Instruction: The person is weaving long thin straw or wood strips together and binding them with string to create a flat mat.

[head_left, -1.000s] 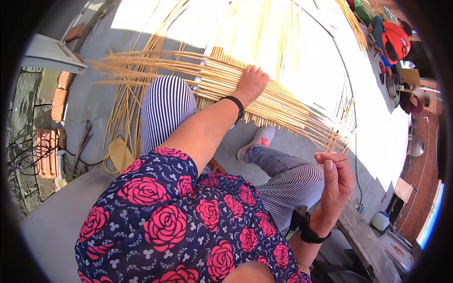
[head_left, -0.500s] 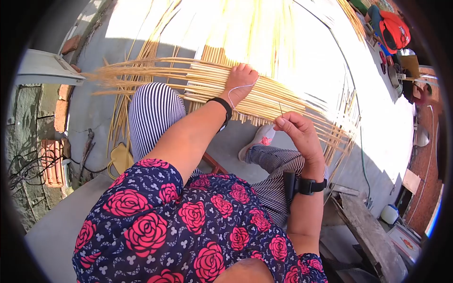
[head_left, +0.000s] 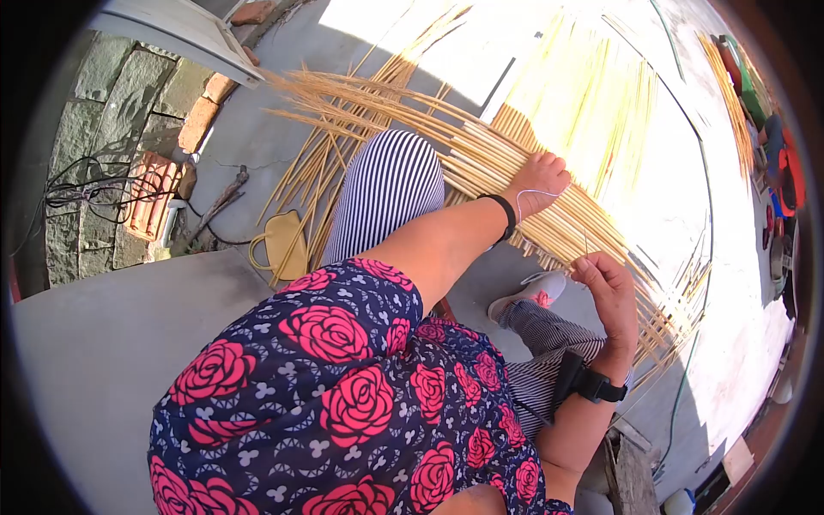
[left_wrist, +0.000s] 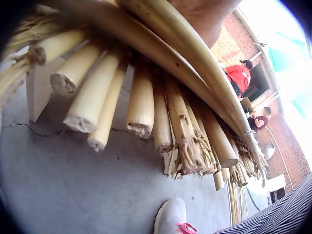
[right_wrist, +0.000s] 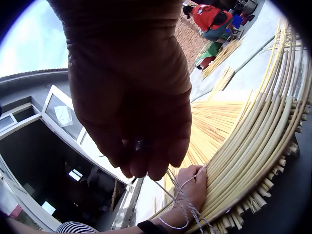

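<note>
A layer of dry straw-coloured stalks [head_left: 481,154] lies crosswise over more stalks, their feathery tips at the left. My left hand [head_left: 539,182] grips the layer from above, fingers curled over it. White string [right_wrist: 186,207] runs across the back of that hand. Close to the layer's near edge, my right hand [head_left: 608,292] pinches a thin needle [head_left: 586,244] that points up, between thumb and fingertips. Cut stalk ends [left_wrist: 141,107] jut out over the floor in the left wrist view. In the right wrist view, the right hand's own fingers hide the needle.
Striped trouser knees [head_left: 390,176] flank the work, and a shoe [head_left: 536,292] stands beneath its near edge. A yellow bag [head_left: 285,245] lies left of the knee. Loose stalks [head_left: 584,103] spread beyond. A person in red [right_wrist: 209,17] is farther off.
From raised beside the right knee, the right hand has come down and inward to the stalks' near edge. String now crosses the left hand, which keeps its grip. The head view has turned.
</note>
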The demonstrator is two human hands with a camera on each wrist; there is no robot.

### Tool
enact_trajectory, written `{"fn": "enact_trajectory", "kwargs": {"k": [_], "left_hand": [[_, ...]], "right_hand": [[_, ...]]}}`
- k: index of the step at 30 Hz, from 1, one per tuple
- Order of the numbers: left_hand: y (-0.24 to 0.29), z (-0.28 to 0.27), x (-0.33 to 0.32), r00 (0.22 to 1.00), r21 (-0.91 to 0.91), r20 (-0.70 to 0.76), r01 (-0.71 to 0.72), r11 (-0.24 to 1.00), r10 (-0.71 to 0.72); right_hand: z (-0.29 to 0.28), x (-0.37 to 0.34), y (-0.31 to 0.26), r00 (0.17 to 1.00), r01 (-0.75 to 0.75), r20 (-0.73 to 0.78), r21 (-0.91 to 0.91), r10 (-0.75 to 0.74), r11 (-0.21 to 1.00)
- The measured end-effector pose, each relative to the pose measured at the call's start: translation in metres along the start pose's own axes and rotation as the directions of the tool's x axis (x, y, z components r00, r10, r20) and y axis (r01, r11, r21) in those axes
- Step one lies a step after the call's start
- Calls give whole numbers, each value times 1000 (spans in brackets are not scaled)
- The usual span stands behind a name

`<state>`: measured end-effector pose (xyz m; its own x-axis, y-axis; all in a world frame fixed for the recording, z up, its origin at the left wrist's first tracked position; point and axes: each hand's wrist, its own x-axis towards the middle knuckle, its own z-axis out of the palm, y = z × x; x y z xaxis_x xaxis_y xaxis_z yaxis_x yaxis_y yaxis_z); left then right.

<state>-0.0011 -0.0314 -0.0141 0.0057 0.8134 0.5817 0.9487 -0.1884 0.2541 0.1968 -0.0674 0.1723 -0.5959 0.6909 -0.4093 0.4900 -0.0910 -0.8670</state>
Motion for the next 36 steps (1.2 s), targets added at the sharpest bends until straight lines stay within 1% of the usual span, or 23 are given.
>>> {"fn": "enact_trajectory", "kwargs": {"k": [3, 4, 7, 11, 13, 14, 17, 18, 21, 24, 27, 28, 30, 31, 35, 36], "left_hand": [[4, -3, 1, 1000, -19, 20, 8, 1000, -8], [6, -4, 2, 999, -22, 37, 10, 1000, -9], [7, -1, 4, 998, -51, 69, -3, 999, 7], [5, -3, 4, 993, -110, 114, -8, 994, 21], [4, -2, 4, 997, -166, 70, -25, 986, 37], [3, -1, 5, 998, -197, 49, -37, 980, 48], [4, -1, 8, 997, -186, -14, -76, 980, 74], [2, -1, 8, 978, -193, 193, -45, 980, 83], [9, -3, 4, 985, -105, 166, -25, 994, 43], [10, -1, 4, 948, -80, 317, 17, 997, 9], [11, -2, 4, 935, -66, 355, 19, 998, 6], [11, -1, 4, 941, -54, 339, 9, 998, 10], [12, -1, 2, 952, -33, 306, -9, 999, 18], [12, 0, 3, 947, -34, 321, -10, 999, 21], [12, -3, 4, 931, -32, 365, -2, 999, 14], [13, -2, 5, 929, -28, 370, 3, 1000, 7]], "right_hand": [[-2, 8, 5, 994, 16, -107, -33, -20, 999], [-1, 8, 4, 991, 7, -130, -10, -8, 1000], [3, 10, 2, 993, 3, -121, 21, -1, 1000], [8, 14, 0, 999, -2, -48, -37, 0, 999], [11, 14, -1, 1000, -11, -24, -37, 10, 999], [11, 15, 3, 1000, -4, -31, -64, 2, 998], [11, 16, 7, 999, 36, -34, -122, -41, 992], [11, 17, 9, 997, 57, -49, -139, -64, 989], [9, 19, 11, 995, 29, -91, -181, -46, 983], [8, 19, 5, 986, -1, -163, -145, -23, 989], [2, 24, 11, 931, 132, -354, 119, -82, 984], [-2, 23, 7, 910, 152, -413, 250, -37, 956], [-7, 24, 3, 840, 207, -541, 365, 26, 908], [-10, 24, 3, 797, 242, -601, 414, 63, 878], [-12, 23, 7, 806, 208, -571, 517, 154, 830], [-13, 22, 7, 824, 187, -547, 515, 152, 837]]}}
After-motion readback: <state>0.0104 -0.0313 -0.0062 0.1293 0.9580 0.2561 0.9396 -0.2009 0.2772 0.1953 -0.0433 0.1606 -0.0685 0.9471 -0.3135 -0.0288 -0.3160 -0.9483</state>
